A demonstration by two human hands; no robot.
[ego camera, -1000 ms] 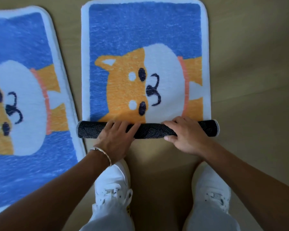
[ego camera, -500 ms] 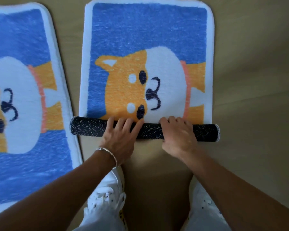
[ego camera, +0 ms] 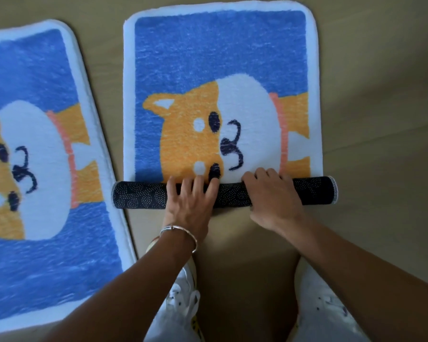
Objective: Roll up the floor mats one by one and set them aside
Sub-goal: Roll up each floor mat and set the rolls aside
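— What can go wrong from here?
— I think the roll may go crooked or loosen. Both hands sit near its middle, so its ends are free, and the left end is just beside the second mat.
— And your hands?
— My left hand presses it with flat, spread fingers. My right hand curls over it. The mat lies flat on the far side.

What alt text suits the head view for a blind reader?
The left hand presses and the right hand grips the dark, dotted roll of a partly rolled blue dog-pattern floor mat on a tan floor. A matching flat mat lies beside it.
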